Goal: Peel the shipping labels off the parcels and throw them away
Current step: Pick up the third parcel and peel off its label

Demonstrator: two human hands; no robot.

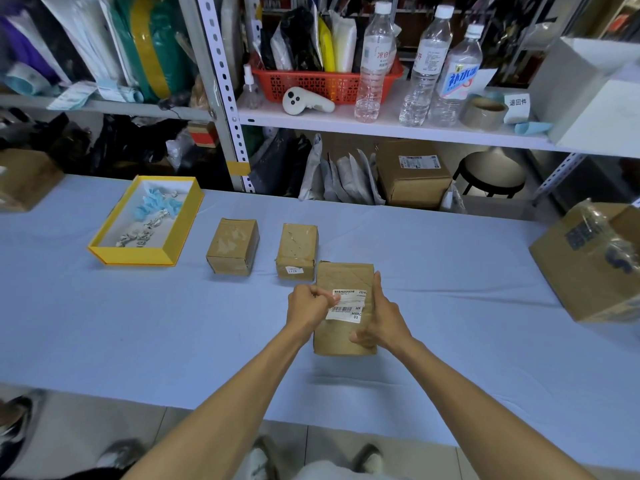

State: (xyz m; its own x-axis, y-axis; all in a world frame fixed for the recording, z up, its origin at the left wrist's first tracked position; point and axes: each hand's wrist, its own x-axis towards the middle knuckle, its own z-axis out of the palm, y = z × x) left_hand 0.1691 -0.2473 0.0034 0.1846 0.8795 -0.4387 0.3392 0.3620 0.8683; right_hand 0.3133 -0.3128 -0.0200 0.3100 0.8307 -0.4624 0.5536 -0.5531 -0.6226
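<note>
A brown cardboard parcel (pixel 344 277) lies on the blue table in front of me, with a white shipping label (pixel 348 306) on its top face. My left hand (pixel 308 304) pinches the label's left edge, which is lifted a little. My right hand (pixel 379 317) grips the parcel's right side and near corner. Two smaller brown parcels (pixel 233 245) (pixel 298 251) stand just behind; the right one carries a small white sticker on its front. A yellow-rimmed tray (pixel 104 249) at the left holds crumpled white and blue label scraps.
A large taped carton (pixel 588 265) sits at the table's right edge and another box (pixel 24 178) at the far left. Metal shelving behind the table (pixel 138 323) holds water bottles, a red basket, tape and more parcels. Feet show on the floor below.
</note>
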